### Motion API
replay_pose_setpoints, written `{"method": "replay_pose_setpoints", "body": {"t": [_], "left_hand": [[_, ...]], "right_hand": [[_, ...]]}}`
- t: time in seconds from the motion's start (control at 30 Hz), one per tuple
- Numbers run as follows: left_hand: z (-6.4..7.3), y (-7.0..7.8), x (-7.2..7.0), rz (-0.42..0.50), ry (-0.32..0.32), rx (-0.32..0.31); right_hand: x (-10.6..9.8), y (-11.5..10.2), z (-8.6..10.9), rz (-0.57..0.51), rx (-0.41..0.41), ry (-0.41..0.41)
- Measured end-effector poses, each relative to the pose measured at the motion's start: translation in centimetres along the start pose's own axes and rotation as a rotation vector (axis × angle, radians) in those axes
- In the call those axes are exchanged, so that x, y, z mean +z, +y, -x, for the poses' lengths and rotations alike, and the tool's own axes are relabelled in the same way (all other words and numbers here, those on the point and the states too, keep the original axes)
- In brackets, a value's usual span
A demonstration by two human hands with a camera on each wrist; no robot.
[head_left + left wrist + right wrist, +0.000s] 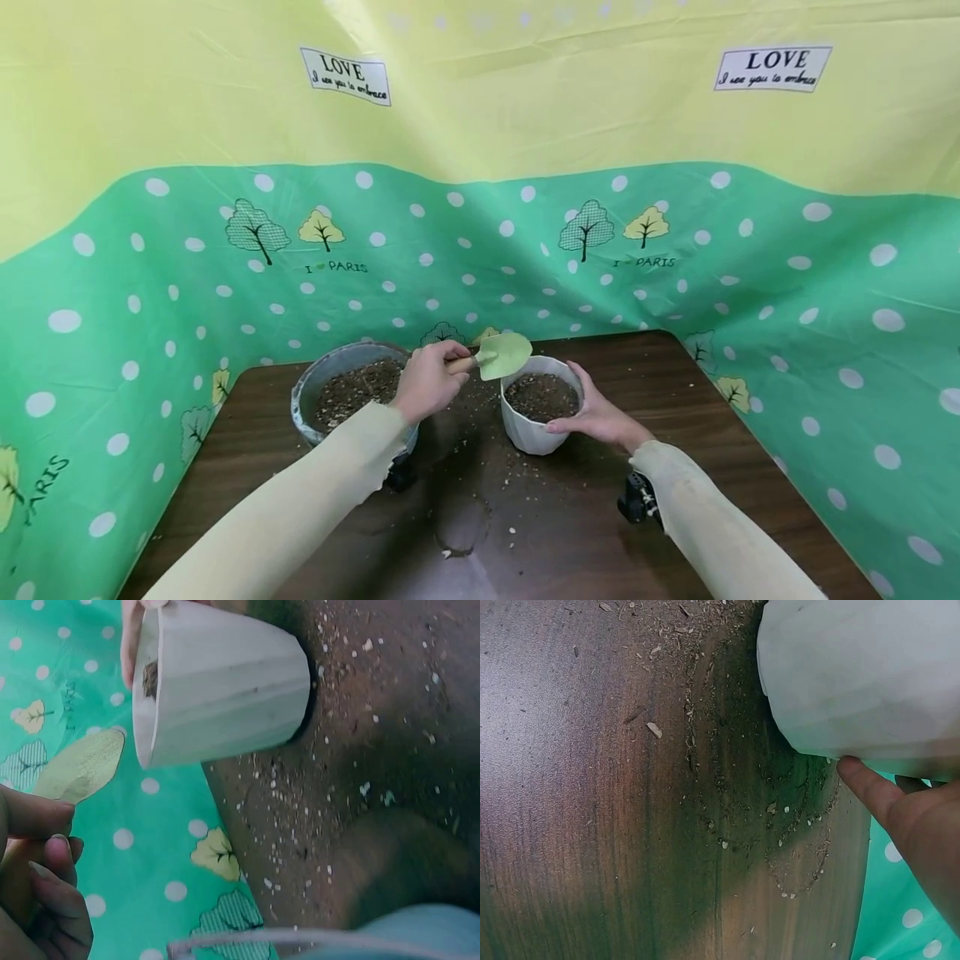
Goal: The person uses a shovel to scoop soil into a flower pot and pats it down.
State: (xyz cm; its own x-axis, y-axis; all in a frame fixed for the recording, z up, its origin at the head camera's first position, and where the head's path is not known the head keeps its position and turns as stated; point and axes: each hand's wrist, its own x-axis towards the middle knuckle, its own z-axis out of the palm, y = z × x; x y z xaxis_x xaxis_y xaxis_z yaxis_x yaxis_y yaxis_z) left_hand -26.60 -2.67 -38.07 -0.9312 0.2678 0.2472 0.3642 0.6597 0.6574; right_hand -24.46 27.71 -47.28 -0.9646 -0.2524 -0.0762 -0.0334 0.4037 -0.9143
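Note:
My left hand (431,382) grips the wooden handle of a small trowel (505,356). Its pale yellow-green blade points right, by the left rim of a white plant pot (534,436); in the left wrist view the blade (86,766) lies just off the pot's rim. Dark soil (542,397) fills much of the pot, which stands upright on the table. My right hand (600,415) holds the pot from its right side, thumb on the near wall and fingers at the far rim. The right wrist view shows a finger (870,787) against the white wall.
Left of the pot stands a round grey-blue tub (302,408) with soil in it, partly behind my left arm. Crumbs of soil and pale bits lie scattered over the brown wooden table (555,533). A green and yellow patterned cloth (480,242) hangs around the table.

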Motion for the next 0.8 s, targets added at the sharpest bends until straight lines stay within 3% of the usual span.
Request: {"method": "replay_pose_setpoints", "body": {"t": [0.47, 0.8], "left_hand": [[0.8, -3.9, -6.1, 0.039, 0.069, -0.076], [2.8, -7.8, -11.1, -0.016, 0.134, -0.143]], "right_hand": [[-0.2, 0.0, 0.0, -0.008, -0.038, 0.007], [-0.3, 0.2, -0.4, -0.011, -0.033, -0.008]]}}
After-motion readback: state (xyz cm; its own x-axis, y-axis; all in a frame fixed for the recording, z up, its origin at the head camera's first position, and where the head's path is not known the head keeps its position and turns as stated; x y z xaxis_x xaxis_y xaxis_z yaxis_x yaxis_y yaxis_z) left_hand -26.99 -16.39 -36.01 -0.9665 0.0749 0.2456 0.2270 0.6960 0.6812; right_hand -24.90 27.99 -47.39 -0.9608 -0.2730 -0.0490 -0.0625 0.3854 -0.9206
